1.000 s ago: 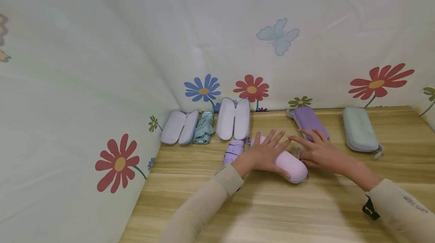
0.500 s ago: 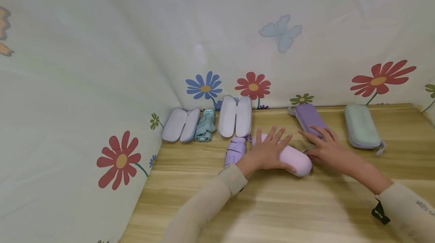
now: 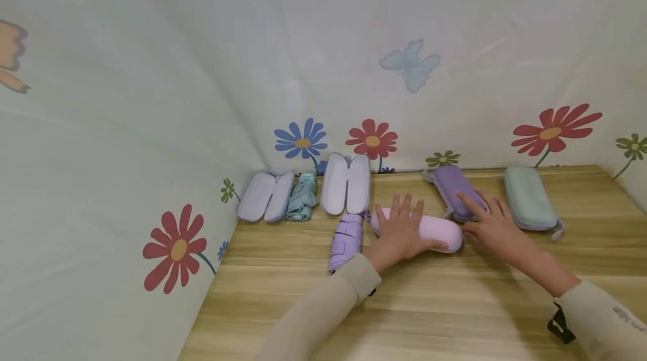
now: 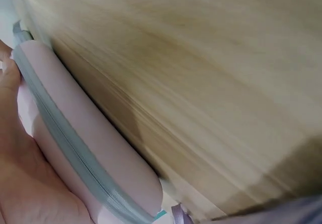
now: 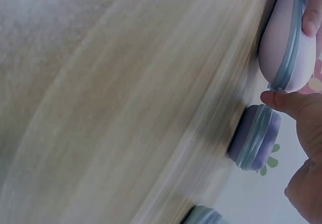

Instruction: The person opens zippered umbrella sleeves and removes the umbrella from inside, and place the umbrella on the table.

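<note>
A closed pink zip-up glasses case [image 3: 441,232] lies on the wooden table, nearly crosswise. Across its top, my left hand [image 3: 401,234] rests with fingers spread and thumb along the near side. The left wrist view shows the case's grey zipper [image 4: 75,153] running along the side. My right hand [image 3: 497,232] is at the right end of the case, index finger stretched over a purple case [image 3: 457,190]. In the right wrist view, its thumb [image 5: 282,101] meets the end of the pink case's zipper. The other right fingers are hidden there.
At the back left lie two opened glasses cases [image 3: 256,195] [image 3: 346,184] with a folded teal umbrella [image 3: 302,198] between them. A folded lilac umbrella [image 3: 346,242] lies left of the pink case. A closed green case [image 3: 529,198] lies at the right, near the flowered backdrop [image 3: 414,7].
The pink case has turned from slanting to nearly crosswise under my left hand. My right hand has shifted a little to the right, along with the case's right end.
</note>
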Motion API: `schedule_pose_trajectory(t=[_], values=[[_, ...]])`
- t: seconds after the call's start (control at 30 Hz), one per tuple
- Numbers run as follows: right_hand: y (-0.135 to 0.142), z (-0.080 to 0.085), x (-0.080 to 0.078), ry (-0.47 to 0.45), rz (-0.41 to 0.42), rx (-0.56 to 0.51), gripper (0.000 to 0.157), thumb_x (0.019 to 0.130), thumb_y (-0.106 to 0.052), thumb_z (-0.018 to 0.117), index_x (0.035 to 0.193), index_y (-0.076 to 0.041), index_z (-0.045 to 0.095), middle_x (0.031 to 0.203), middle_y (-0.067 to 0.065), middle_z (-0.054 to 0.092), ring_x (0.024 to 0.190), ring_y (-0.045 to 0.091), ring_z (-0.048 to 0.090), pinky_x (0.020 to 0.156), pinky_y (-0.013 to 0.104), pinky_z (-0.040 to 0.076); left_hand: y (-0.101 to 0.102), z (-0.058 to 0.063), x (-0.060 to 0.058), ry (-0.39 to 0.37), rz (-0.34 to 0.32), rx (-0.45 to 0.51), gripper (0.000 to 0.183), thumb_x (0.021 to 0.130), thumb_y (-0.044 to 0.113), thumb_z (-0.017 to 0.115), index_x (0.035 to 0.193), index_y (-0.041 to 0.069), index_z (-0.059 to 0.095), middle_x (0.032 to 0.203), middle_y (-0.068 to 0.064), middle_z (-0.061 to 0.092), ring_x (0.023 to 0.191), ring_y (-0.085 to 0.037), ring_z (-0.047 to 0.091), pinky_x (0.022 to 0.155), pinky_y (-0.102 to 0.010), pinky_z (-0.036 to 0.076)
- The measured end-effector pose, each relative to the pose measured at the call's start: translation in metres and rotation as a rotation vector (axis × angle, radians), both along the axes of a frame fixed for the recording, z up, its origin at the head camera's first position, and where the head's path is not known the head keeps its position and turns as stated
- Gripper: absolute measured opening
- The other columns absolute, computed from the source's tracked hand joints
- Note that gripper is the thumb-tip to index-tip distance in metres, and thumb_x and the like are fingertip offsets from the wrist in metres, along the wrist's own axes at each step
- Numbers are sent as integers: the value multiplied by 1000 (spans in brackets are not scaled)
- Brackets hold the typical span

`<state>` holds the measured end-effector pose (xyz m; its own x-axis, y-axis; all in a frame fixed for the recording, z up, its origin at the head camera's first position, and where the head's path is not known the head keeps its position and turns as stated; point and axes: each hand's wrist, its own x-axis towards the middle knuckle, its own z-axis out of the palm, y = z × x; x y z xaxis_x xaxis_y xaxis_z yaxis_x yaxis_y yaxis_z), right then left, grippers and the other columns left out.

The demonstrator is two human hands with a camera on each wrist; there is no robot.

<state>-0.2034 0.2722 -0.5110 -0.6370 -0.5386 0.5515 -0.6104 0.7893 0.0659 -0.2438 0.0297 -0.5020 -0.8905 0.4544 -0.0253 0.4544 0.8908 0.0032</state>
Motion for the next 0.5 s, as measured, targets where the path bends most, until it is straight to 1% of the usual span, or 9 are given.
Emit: schedule_pose_trajectory(t=[0.07, 0.17, 0.27, 0.37, 0.5], values=[[1, 0, 2, -18, -18, -5, 15, 68, -10, 91, 76, -12, 79, 149, 22, 43, 133, 57, 34, 95, 74, 30, 3, -2, 0, 4, 26, 6, 117, 69, 102, 30, 164, 34, 18, 171, 0, 12, 157, -29, 2, 116, -70, 9], [0, 1, 4, -64, -44, -16, 13, 71, -10, 90, 76, -13, 78, 149, 25, 42, 134, 58, 33, 95, 75, 30, 7, -3, 1, -3, 65, 2, 117, 69, 102, 32, 164, 34, 20, 171, 0, 13, 157, -30, 3, 116, -70, 10], [0, 2, 4, -109, -78, -27, 12, 73, -9, 88, 76, -13, 77, 149, 28, 41, 134, 59, 31, 95, 77, 29, 11, -2, -1, -16, 87, 3, 118, 68, 102, 34, 164, 33, 20, 171, -1, 14, 157, -30, 2, 116, -70, 10], [1, 4, 4, -118, -99, -14, 11, 74, -10, 88, 78, -13, 79, 148, 30, 42, 134, 59, 32, 94, 77, 30, 11, -1, -3, -26, 90, 10, 118, 69, 101, 35, 163, 33, 21, 171, 0, 14, 157, -29, 0, 116, -70, 9], [2, 6, 6, -121, -94, -19, 13, 73, -13, 89, 82, -16, 81, 147, 29, 42, 133, 59, 33, 93, 78, 30, 9, 0, -4, -17, 85, 11, 116, 70, 101, 33, 162, 31, 27, 169, -1, 21, 157, -28, 7, 116, -70, 11]])
